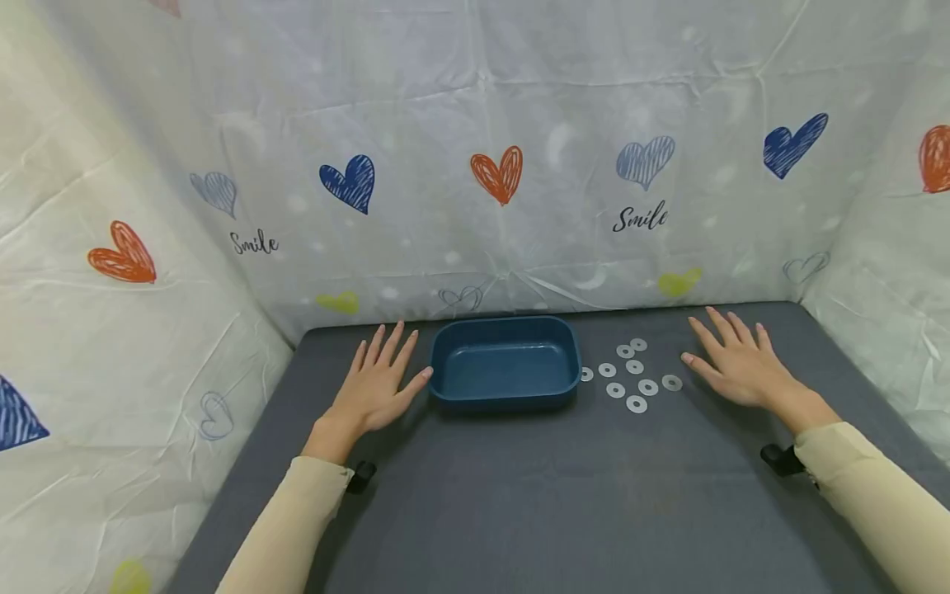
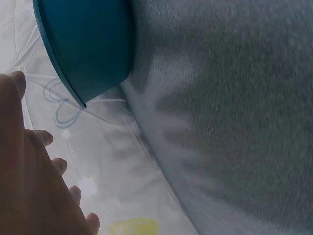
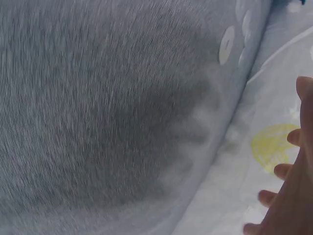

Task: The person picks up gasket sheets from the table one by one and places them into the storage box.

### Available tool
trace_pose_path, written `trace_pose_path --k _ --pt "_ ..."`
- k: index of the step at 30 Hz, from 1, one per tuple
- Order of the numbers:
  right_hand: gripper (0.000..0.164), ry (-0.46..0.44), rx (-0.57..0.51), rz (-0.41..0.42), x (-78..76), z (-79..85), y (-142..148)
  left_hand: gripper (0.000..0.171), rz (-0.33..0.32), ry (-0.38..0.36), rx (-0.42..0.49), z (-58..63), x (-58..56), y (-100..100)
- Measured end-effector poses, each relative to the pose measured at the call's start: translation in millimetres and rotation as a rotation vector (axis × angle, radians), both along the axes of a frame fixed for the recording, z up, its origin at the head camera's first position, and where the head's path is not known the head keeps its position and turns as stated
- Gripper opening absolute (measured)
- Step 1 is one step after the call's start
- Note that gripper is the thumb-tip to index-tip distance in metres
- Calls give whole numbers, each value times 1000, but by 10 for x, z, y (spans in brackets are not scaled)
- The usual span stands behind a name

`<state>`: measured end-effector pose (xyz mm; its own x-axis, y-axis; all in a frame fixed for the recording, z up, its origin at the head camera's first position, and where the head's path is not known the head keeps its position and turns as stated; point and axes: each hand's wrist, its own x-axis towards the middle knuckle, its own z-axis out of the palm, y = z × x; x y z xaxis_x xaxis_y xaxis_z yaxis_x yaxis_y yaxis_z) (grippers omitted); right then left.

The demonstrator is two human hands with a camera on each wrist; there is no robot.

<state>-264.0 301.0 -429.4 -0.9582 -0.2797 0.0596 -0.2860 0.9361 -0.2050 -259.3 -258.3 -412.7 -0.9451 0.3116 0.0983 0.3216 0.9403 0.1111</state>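
Note:
My left hand (image 1: 373, 388) hovers beside the left wall of a blue rectangular tray (image 1: 508, 404), fingers straight and spread, thumb tip near the tray's rim. In the left wrist view, the tray (image 2: 88, 49) appears above that hand (image 2: 34, 171), which holds nothing. To the right of the tray lie several flat silver washers (image 1: 636, 404), scattered singly with round holes in their middles. My right hand (image 1: 745, 367) is spread flat in the air, just right of the washers and holding nothing. One washer (image 3: 226, 45) shows in the right wrist view, apart from the fingers.
A dark grey cloth covers the table (image 1: 519, 503). White curtains (image 1: 416, 99) printed with hearts and "Smile" hang along its back edge and at both sides. The tray stands close to the back curtain. Dark straps (image 1: 781, 459) sit at both wrists.

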Motion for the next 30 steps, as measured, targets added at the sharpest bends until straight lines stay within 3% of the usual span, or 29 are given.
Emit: trace_pose_path --k 12,19,30 --pt "78 -35 -245 50 30 -68 -90 92 -45 -86 189 -88 24 92" --pt "77 -42 -306 82 24 -119 -123 105 -33 -159 260 -131 28 172" --pt "66 -57 -344 71 1 -170 -187 116 -33 -197 256 -197 75 305"
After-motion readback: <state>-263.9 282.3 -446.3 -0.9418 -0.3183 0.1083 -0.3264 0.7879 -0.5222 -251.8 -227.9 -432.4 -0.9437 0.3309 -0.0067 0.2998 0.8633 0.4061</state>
